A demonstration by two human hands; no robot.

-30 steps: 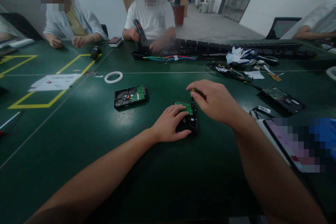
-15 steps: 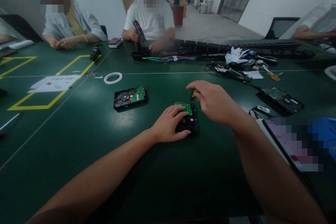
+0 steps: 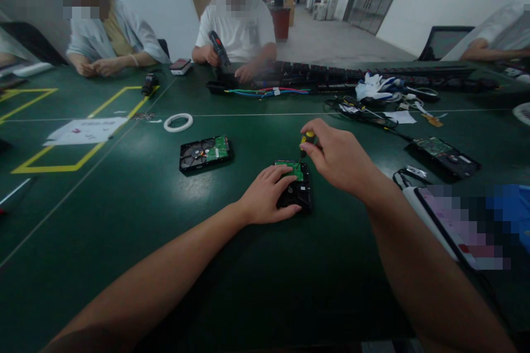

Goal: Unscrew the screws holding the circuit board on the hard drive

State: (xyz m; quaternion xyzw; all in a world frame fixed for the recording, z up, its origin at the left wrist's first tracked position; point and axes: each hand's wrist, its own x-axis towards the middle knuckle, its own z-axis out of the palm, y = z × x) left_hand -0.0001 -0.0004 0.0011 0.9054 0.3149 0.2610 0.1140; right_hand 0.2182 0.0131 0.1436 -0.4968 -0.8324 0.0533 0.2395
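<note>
A hard drive [image 3: 304,198] lies on the table with its green circuit board upward. My left hand [image 3: 267,194] holds it from the left side, fingers spread over the board and thumb along the near end, covering part of it. Above the drive's far right part, my right hand [image 3: 337,157] grips a screwdriver [image 3: 307,138] with a yellow and black handle. The screwdriver stands nearly upright, its shaft pointing down at the board; whether the tip sits in a screw is too small to tell.
A second hard drive [image 3: 205,154] lies to the left, a third [image 3: 445,157] to the right. Beyond are a white ring [image 3: 178,122], a paper sheet [image 3: 85,131] and cable bundles [image 3: 360,110]. A phone-like device [image 3: 447,226] lies near my right forearm. Across the table, a person holds a power tool [image 3: 219,48].
My right hand has lifted slightly and turned, so more of the screwdriver's handle shows. My left hand and the hard drive stay in place.
</note>
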